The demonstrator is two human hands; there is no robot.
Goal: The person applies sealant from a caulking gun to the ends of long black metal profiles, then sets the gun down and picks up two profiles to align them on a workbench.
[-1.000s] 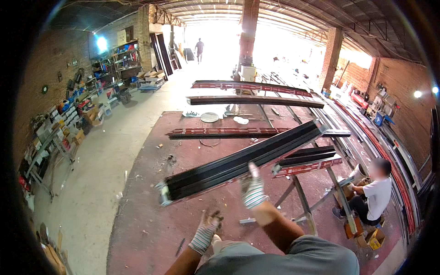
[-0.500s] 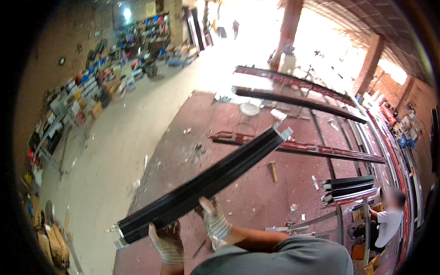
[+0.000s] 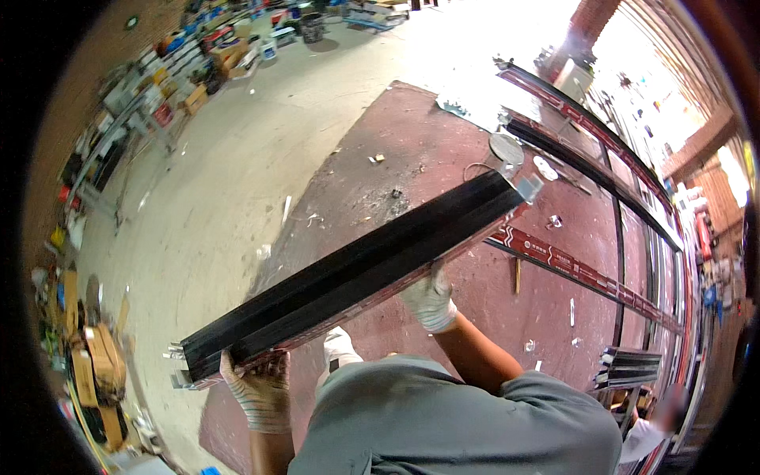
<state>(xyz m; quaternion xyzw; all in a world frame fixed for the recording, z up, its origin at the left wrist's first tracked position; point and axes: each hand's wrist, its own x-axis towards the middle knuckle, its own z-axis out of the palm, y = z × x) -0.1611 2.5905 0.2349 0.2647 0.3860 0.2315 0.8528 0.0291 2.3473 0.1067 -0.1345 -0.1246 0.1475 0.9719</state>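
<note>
A long black metal profile (image 3: 348, 273) with pale end pieces lies slantwise across the view, raised above the dark red floor sheet. Near its lower left end, my left hand (image 3: 260, 384) in a striped knit glove grips the edge, thumb on top and fingers underneath. My right hand (image 3: 431, 299), gloved alike, is closed on the near edge further up towards the far right end; its fingers are partly hidden beneath the profile. A strip of red film shows along the near side of the profile.
Long profiles with red film (image 3: 566, 261) run across the right side on dark rails. Several short profiles (image 3: 628, 369) are stacked at lower right, beside a co-worker (image 3: 653, 427). A round stool (image 3: 507, 148) stands ahead. Boxes (image 3: 101, 352) and clutter line the left wall.
My view has swung left and downward. My right hand has moved along the profile, further from my left hand, and the profile now sits nearer my body.
</note>
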